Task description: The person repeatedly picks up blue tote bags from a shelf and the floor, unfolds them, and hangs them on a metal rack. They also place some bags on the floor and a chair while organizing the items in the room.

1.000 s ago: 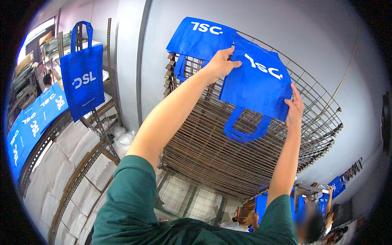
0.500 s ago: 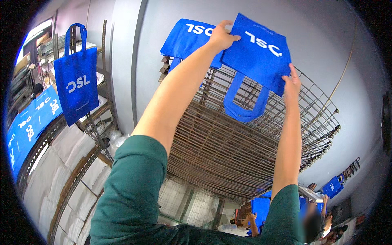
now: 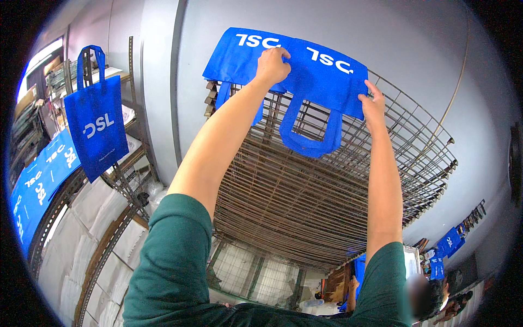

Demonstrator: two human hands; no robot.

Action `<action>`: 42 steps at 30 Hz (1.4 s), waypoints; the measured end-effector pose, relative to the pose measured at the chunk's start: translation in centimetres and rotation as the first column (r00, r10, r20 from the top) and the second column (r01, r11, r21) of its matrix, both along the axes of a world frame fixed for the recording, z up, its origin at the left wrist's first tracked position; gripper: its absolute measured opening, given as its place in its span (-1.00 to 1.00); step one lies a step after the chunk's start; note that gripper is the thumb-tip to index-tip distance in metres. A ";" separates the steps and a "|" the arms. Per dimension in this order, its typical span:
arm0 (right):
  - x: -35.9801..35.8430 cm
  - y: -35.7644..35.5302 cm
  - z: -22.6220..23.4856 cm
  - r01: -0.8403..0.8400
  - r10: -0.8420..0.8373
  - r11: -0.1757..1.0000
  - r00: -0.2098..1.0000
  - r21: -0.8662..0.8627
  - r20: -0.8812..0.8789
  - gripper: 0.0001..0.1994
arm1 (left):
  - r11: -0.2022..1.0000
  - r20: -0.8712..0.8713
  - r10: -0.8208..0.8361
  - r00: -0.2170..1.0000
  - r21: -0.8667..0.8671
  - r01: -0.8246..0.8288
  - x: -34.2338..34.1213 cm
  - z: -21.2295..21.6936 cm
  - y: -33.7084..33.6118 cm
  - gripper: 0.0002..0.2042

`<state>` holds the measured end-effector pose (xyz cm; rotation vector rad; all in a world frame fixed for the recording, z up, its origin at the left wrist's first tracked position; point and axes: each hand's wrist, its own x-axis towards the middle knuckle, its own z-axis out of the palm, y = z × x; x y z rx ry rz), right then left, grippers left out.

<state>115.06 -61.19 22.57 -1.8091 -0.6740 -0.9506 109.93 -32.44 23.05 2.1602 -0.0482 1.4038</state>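
A blue tote bag (image 3: 321, 76) with white lettering lies on the top level of a wire drying rack (image 3: 403, 114), its handles drooping toward me. My left hand (image 3: 274, 66) is closed at its left edge, fingers curled, the fingertips partly hidden. At the right edge my right hand (image 3: 373, 109) grips the bag between thumb and fingers. A second blue tote bag (image 3: 229, 57) rests directly to the left, its edge meeting the first one and partly covered by my left hand.
Another blue tote bag (image 3: 98, 125) hangs by its handles on a metal shelf frame (image 3: 134, 92) at left. Blue printed sheets (image 3: 41, 185) lie below it. Many wire levels are stacked under the top one. A co-worker's hand (image 3: 353, 286) and more blue bags (image 3: 449, 242) show at lower right.
Both hands have lowered the bag leftward onto the rack, so it sits lined up beside the second bag. Earlier it was raised and tilted, overlapping that bag.
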 end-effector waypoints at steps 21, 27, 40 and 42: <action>0.8 1.1 -2.6 0.092 -0.093 0.995 0.995 0.046 0.029 -0.66 | 0.986 0.039 -0.010 0.999 -0.168 0.016 0.4 -1.4 1.1 -0.88; 1.1 0.6 -3.8 0.036 -0.038 0.997 0.999 0.064 0.036 -0.66 | 0.993 0.019 -0.019 1.000 -0.118 0.021 0.5 -2.3 1.2 -0.84; -0.3 0.6 -3.4 0.159 -0.177 0.980 0.972 0.123 0.154 -0.74 | 0.993 0.192 0.031 0.981 -0.121 -0.007 -0.6 -1.9 1.0 -0.72; -4.6 1.0 -4.6 0.089 -0.125 0.975 0.978 0.202 0.170 -0.73 | 0.995 0.352 0.071 0.933 -0.086 -0.044 -3.7 -3.7 0.9 -0.68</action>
